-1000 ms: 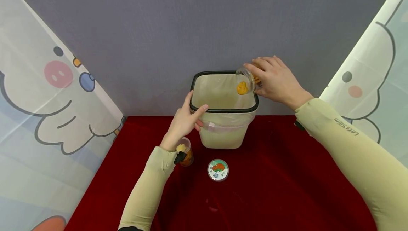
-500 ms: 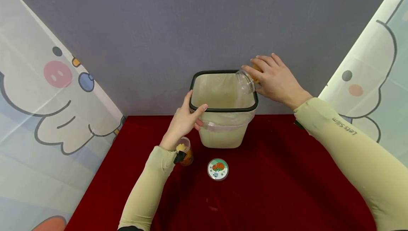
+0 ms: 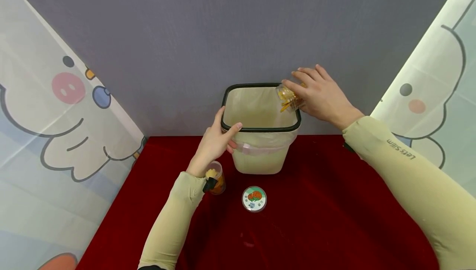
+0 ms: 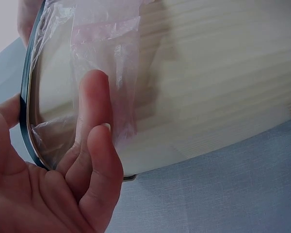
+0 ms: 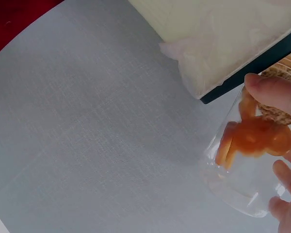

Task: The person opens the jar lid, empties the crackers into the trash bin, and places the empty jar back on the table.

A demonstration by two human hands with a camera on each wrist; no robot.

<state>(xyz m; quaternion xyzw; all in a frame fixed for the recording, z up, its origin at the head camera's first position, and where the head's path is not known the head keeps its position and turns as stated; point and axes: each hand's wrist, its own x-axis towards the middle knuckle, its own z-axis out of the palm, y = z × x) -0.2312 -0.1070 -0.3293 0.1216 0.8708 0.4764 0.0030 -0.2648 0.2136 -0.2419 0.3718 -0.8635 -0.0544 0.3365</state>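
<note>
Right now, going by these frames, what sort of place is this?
Probably a staged tabletop recording corner: a red cloth is spread under the bin, a plain grey backdrop rises behind it, and cartoon-printed sheets flank both sides.

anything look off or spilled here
A faint pale mark on the red cloth, below the lid in the head view, breaks the even red; can't tell what it is. The jar tilted over the bin by the right hand looks deliberate. No spill shows.
</note>
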